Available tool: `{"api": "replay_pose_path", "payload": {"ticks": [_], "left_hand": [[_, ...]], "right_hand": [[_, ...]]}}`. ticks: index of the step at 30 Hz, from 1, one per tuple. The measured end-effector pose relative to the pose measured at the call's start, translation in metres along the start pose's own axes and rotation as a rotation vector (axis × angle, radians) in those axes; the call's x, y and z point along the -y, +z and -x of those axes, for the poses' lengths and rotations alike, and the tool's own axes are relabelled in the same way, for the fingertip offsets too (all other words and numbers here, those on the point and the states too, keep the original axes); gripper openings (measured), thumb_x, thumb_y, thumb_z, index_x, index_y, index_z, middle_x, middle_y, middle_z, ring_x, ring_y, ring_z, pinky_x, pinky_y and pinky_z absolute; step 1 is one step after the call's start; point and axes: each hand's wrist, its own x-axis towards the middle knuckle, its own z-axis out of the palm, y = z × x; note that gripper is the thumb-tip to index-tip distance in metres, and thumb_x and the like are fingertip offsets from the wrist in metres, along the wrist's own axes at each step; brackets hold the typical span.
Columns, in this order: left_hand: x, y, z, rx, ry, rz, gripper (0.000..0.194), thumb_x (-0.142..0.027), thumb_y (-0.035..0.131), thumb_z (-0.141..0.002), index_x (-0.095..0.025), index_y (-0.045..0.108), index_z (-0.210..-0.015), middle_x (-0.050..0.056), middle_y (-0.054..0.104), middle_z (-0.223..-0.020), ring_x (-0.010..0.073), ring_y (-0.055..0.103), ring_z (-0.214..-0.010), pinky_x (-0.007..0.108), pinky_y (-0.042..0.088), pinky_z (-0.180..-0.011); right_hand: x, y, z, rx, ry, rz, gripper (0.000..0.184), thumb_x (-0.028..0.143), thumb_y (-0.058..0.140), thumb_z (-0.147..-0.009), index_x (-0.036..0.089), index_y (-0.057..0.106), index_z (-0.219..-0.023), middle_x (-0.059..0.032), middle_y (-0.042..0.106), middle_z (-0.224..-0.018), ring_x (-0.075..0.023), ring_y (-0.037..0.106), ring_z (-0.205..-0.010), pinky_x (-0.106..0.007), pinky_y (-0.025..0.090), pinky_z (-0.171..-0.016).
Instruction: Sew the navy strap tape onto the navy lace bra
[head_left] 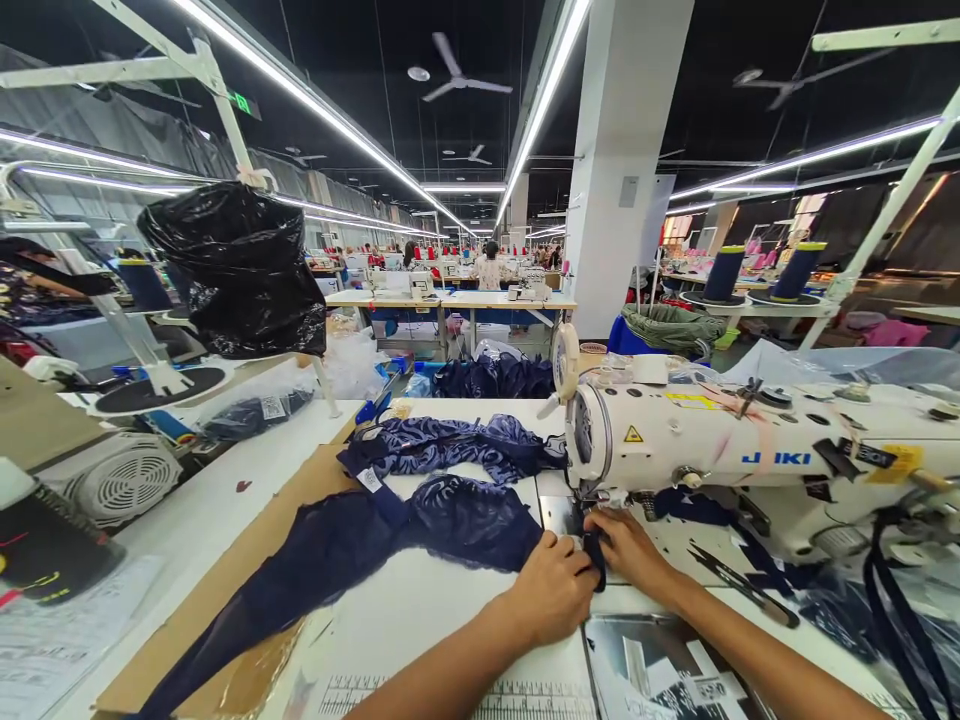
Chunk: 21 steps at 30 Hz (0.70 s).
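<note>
The right hand [630, 550] had a narrow strip of navy fabric [598, 560] pinched between thumb and fingers, just before the needle end of the white sewing machine [675, 435]. The left hand [559, 588] was close beside it, fingers curled down against the same strip; whether they gripped it could not be told, as the thumb was hidden.

A navy garment [472, 525] lay on the sewing table [420, 610], its right end reaching the left hand and its long sheer part trailing over a cardboard sheet [187, 600] toward the table's near left corner. Nearer the table's far edge, a patterned navy piece [450, 447] lay spread out, its right end by the machine head. Dark snips [742, 585] rested right of the right hand, and small paper labels [705, 685] lay below the hands, to the right of the ruler markings [525, 700].
</note>
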Motion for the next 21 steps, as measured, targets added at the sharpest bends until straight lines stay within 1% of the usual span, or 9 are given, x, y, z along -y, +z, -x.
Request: {"api": "replay_pose_path", "payload": {"ticks": [3, 5, 7, 9, 11, 15, 18, 21], "left_hand": [[0.000, 0.002, -0.003, -0.034, 0.025, -0.064, 0.018, -0.026, 0.047, -0.082, -0.014, 0.056, -0.092, 0.006, 0.059, -0.090, 0.0193, 0.049, -0.085, 0.035, 0.035, -0.071], [0.001, 0.004, -0.005, -0.051, 0.050, -0.090, 0.016, -0.022, 0.046, -0.082, -0.012, 0.056, -0.090, 0.007, 0.058, -0.091, 0.0203, 0.050, -0.088, 0.037, 0.036, -0.076], [0.002, 0.008, -0.007, -0.069, 0.085, -0.097, 0.016, -0.015, 0.044, -0.081, -0.011, 0.057, -0.090, 0.009, 0.059, -0.094, 0.0213, 0.049, -0.095, 0.038, 0.036, -0.084], [0.003, 0.011, -0.009, -0.082, 0.113, -0.085, 0.020, -0.011, 0.042, -0.081, -0.009, 0.058, -0.094, 0.010, 0.059, -0.099, 0.0217, 0.048, -0.101, 0.036, 0.035, -0.090], [0.004, 0.014, -0.010, -0.077, 0.127, -0.066, 0.024, -0.010, 0.040, -0.081, -0.007, 0.058, -0.097, 0.011, 0.060, -0.102, 0.0214, 0.049, -0.101, 0.034, 0.035, -0.091], [0.004, 0.014, -0.012, -0.053, 0.128, -0.064, 0.030, -0.007, 0.038, -0.080, -0.005, 0.056, -0.103, 0.014, 0.059, -0.108, 0.0218, 0.052, -0.100, 0.034, 0.038, -0.090], [0.003, 0.010, -0.013, -0.017, 0.114, -0.084, 0.030, -0.007, 0.038, -0.080, -0.005, 0.057, -0.103, 0.016, 0.057, -0.113, 0.0247, 0.050, -0.104, 0.037, 0.040, -0.087], [0.002, 0.008, -0.017, 0.041, 0.092, -0.090, 0.026, -0.006, 0.040, -0.078, -0.007, 0.058, -0.097, 0.017, 0.052, -0.120, 0.0264, 0.049, -0.105, 0.038, 0.040, -0.085]], "right_hand": [[0.001, -0.004, 0.002, -0.012, -0.111, 0.147, 0.024, 0.000, 0.036, -0.069, 0.017, 0.052, -0.075, -0.0053, 0.057, -0.078, -0.0189, 0.053, -0.075, -0.031, 0.039, -0.070], [0.004, -0.007, 0.003, -0.004, -0.166, 0.268, 0.025, -0.002, 0.035, -0.071, 0.016, 0.053, -0.074, -0.0078, 0.057, -0.079, -0.0208, 0.053, -0.077, -0.033, 0.038, -0.072], [0.007, -0.011, 0.002, 0.027, -0.161, 0.333, 0.023, 0.000, 0.036, -0.074, 0.014, 0.054, -0.074, -0.0096, 0.057, -0.080, -0.0225, 0.052, -0.079, -0.035, 0.037, -0.075], [0.008, -0.015, 0.000, 0.091, -0.106, 0.284, 0.022, 0.000, 0.037, -0.075, 0.013, 0.054, -0.076, -0.0109, 0.057, -0.082, -0.0232, 0.052, -0.082, -0.036, 0.035, -0.078], [0.005, -0.020, -0.002, 0.162, -0.029, 0.162, 0.021, -0.001, 0.038, -0.074, 0.013, 0.054, -0.077, -0.0103, 0.058, -0.083, -0.0221, 0.051, -0.082, -0.034, 0.034, -0.077], [-0.004, -0.026, -0.007, 0.222, 0.060, 0.030, 0.015, 0.004, 0.042, -0.077, 0.015, 0.052, -0.077, -0.0043, 0.058, -0.081, -0.0163, 0.051, -0.078, -0.027, 0.034, -0.071], [-0.009, -0.028, -0.010, 0.253, 0.117, -0.036, 0.013, 0.006, 0.044, -0.076, 0.016, 0.052, -0.073, -0.0012, 0.058, -0.076, -0.0136, 0.051, -0.074, -0.024, 0.033, -0.067], [-0.011, -0.030, -0.014, 0.291, 0.171, -0.092, 0.013, 0.007, 0.045, -0.076, 0.016, 0.052, -0.069, 0.0008, 0.057, -0.069, -0.0122, 0.050, -0.068, -0.022, 0.033, -0.063]]}}
